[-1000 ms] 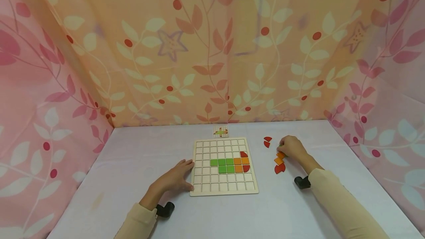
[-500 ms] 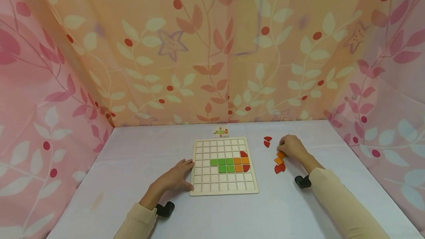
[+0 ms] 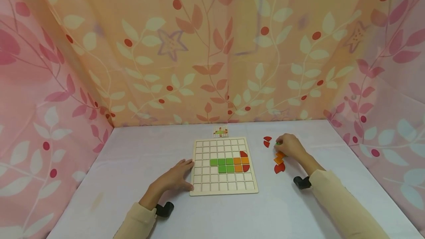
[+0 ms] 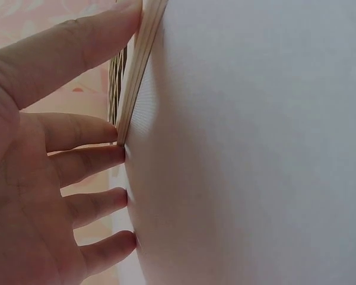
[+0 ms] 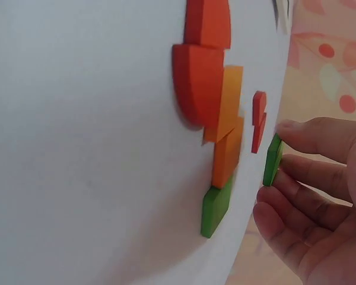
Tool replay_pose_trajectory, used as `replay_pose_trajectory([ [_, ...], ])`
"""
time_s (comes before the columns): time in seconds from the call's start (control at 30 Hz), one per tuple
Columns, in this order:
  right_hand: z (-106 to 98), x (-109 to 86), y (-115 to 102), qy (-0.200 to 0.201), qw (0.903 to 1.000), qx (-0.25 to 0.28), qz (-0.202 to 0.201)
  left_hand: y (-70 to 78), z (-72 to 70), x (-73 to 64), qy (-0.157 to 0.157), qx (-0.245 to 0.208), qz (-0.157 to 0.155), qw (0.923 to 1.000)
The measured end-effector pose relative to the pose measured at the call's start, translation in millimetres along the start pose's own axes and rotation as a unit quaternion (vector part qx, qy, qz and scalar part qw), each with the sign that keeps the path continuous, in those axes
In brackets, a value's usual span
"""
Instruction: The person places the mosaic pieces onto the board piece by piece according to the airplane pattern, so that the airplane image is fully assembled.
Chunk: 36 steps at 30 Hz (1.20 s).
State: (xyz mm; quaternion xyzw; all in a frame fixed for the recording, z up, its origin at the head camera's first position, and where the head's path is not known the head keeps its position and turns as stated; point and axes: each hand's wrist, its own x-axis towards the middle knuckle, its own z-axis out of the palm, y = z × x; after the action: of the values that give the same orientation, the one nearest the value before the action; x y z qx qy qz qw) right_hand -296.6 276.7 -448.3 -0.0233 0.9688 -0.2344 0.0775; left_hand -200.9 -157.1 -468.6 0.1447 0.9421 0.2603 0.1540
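Observation:
In the right wrist view my right hand pinches a green square tile between thumb and fingers, just off the table. Below it lie another green tile, orange tiles and red quarter-round tiles. From the head view my right hand is right of the wooden grid board. Green tiles, orange tiles and two red quarter-rounds sit in the board's squares. My left hand touches the board's left edge, its fingers extended; in the left wrist view the thumb and a fingertip meet the edge.
Two loose red quarter-round tiles lie between the board and my right hand. Behind the board is a small pattern card. Patterned cloth stands along the back and sides of the white table.
My right hand has lifted slightly and shifted a little left, and the green tile in its fingers has come into view. My left hand and the board have stayed in place.

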Motion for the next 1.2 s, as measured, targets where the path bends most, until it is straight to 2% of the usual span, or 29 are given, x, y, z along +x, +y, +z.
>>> replay_pose_trajectory([
  [0.13, 1, -4.4, -7, 0.006, 0.9999, 0.007, -0.010, -0.8, -0.3, 0.6, -0.007, 0.016, 0.002, 0.9998],
  [0.37, 3, -13.1, -17, 0.029, 0.9982, 0.006, -0.052, 1.2, -4.4, 0.0, -0.007, 0.027, 0.007, 0.9996],
  [0.5, 5, -17.7, -22, 0.032, 0.9978, 0.022, -0.053, 1.6, -4.9, 0.2, -0.004, 0.027, 0.006, 0.9996],
  [0.67, 11, -22.2, -32, 0.033, 0.9968, 0.036, -0.063, -0.7, -2.9, 1.5, -0.003, 0.018, 0.008, 0.9998],
  [0.97, 23, -31.0, -57, 0.055, 0.9901, 0.034, -0.125, -5.2, 0.1, 1.4, -0.009, -0.024, -0.002, 0.9997],
  [1.2, 36, -33.4, -82, 0.059, 0.9838, 0.041, -0.164, -6.7, -0.9, 2.4, -0.004, -0.031, 0.009, 0.9995],
])
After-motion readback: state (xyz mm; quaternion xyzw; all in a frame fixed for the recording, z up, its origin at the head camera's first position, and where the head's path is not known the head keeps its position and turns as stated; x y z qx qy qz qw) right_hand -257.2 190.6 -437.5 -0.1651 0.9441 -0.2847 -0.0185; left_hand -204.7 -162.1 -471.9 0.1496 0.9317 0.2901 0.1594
